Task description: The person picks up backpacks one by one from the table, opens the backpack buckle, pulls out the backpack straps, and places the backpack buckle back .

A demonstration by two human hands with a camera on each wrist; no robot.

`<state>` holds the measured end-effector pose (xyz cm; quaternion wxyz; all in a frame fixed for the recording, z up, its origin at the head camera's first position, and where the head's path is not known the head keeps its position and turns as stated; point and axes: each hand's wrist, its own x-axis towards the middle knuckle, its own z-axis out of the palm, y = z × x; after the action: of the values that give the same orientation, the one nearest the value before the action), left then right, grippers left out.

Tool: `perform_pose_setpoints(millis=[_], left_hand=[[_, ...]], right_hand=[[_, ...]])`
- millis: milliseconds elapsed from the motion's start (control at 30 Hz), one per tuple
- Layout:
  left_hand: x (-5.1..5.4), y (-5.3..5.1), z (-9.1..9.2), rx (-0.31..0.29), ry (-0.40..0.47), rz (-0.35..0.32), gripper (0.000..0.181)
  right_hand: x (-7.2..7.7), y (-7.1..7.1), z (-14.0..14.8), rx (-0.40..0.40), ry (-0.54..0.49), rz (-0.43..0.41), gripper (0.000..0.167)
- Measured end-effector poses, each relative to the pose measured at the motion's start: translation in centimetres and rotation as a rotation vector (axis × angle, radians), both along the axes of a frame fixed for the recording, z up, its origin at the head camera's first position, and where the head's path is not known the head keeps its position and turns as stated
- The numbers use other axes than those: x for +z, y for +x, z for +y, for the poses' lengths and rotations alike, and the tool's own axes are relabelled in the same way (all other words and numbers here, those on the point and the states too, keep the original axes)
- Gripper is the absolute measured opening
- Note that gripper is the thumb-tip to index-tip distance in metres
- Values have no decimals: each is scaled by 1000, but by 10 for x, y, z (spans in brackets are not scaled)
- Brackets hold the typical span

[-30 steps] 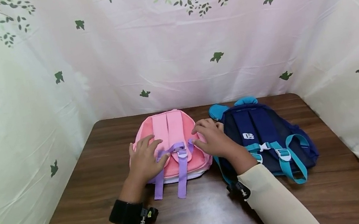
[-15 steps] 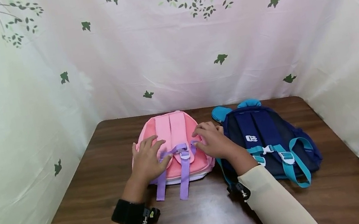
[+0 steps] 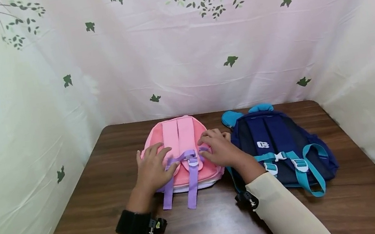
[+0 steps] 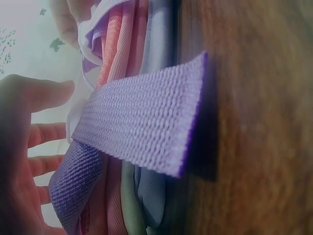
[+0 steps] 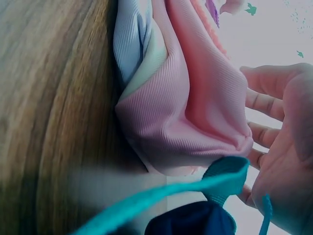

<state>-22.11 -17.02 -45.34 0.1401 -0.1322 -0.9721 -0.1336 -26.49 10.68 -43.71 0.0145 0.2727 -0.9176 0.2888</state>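
A pink backpack point(image 3: 186, 133) with purple straps point(image 3: 192, 186) lies strap side up on the table. My left hand point(image 3: 153, 168) is spread over its left side, fingers apart and lightly bent, holding nothing. Over the right side hovers my right hand point(image 3: 219, 149), its fingers also loosely bent around no object. In the left wrist view a purple strap end point(image 4: 146, 117) sticks out near the thumb. The right wrist view shows the pink side point(image 5: 161, 112) beside my fingers; whether they touch it I cannot tell.
A navy backpack point(image 3: 279, 130) with teal straps point(image 3: 303, 176) lies right of the pink one, close to my right forearm. The brown table point(image 3: 88, 216) ends at a pale curtain point(image 3: 176, 52) with leaf and bird prints.
My right hand has shifted very slightly to the left. The whole head view has moved a little since a second ago; both backpacks lie as before.
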Motion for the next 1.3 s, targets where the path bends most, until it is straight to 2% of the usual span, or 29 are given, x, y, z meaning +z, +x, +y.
perform_pose_setpoints(millis=[433, 700, 967, 1300], left_hand=[[-4, -2, 2, -39, -2, -29, 55], [-6, 0, 0, -48, -15, -58, 61], [-7, 1, 0, -50, -14, -58, 64], [-7, -2, -1, -56, -14, -40, 61]], right_hand=[[-4, -5, -6, 17, 69, -50, 27], [-12, -5, -14, 30, 100, -13, 24], [-15, -5, -19, 1, 151, -6, 26], [-11, -6, -21, 32, 114, 34, 19]])
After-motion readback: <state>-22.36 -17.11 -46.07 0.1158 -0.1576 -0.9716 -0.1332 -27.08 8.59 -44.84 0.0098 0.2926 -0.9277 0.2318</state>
